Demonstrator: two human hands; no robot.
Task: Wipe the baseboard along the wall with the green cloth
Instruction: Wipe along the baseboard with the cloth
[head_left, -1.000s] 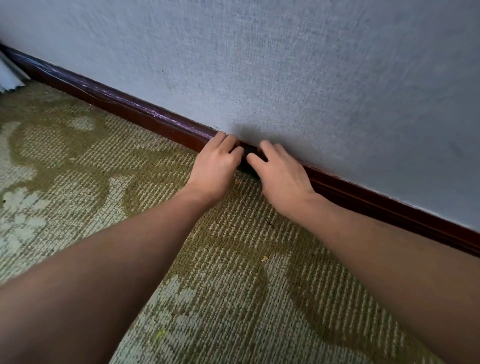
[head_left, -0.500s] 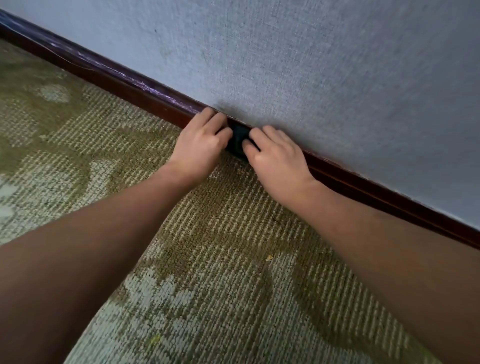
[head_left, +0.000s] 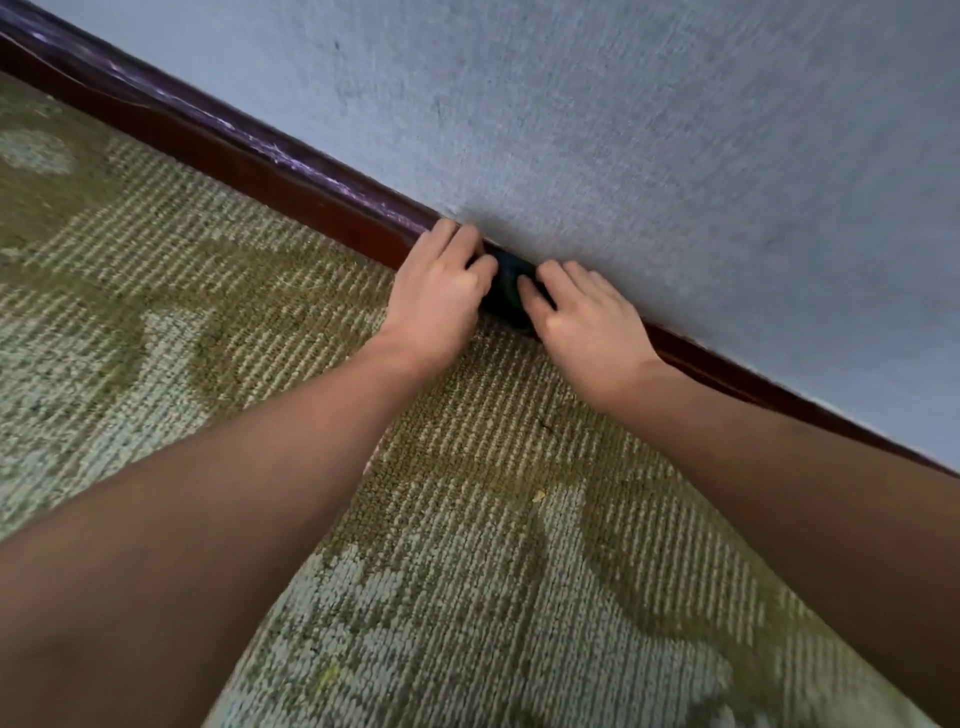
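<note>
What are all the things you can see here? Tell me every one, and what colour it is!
wall: one, pale blue-grey, textured, fills the top and right.
baseboard: one, dark reddish-brown and glossy, runs slantwise from top left to right edge where wall meets floor.
carpet: one, olive green with pale patterns, covers the floor.
cloth: one, looks very dark green in shadow, bunched against the baseboard between the two hands, mostly hidden.
crumb: one, yellowish, on the carpet between the forearms.
left hand: one, bare, pressing on the cloth.
right hand: one, bare, pressing on the cloth.
</note>
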